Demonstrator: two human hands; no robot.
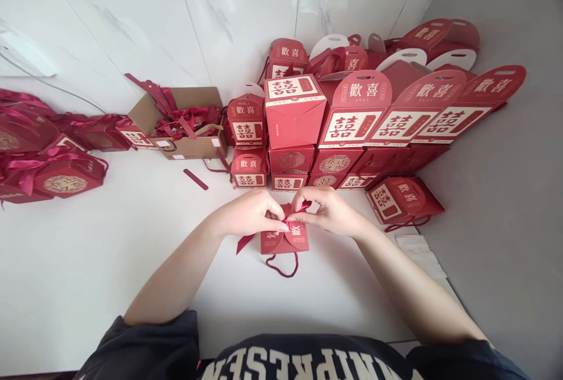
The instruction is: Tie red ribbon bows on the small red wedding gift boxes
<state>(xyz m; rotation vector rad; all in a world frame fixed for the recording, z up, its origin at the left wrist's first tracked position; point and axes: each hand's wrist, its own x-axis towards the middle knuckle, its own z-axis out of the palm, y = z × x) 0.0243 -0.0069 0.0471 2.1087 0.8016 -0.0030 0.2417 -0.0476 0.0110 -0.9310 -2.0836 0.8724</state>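
Shirt (303, 341) was dk. navy w. short L sleeve (149, 339) and R sleeve (466, 362), bearing lg. off-white block letters (305, 363), inverted, partly cropped; L forearm (178, 274), R forearm (409, 280) were bare.

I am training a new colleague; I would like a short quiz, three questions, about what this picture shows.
1. True or false: the left hand and right hand are both at the ribbon on the box.
2. In this view, the open cardboard carton stands on which side of the stacked red boxes? A) left B) right
3. Which part of the box loops out toward the dark shirt?

Key: 1. True. 2. A. 3. The cord handle.
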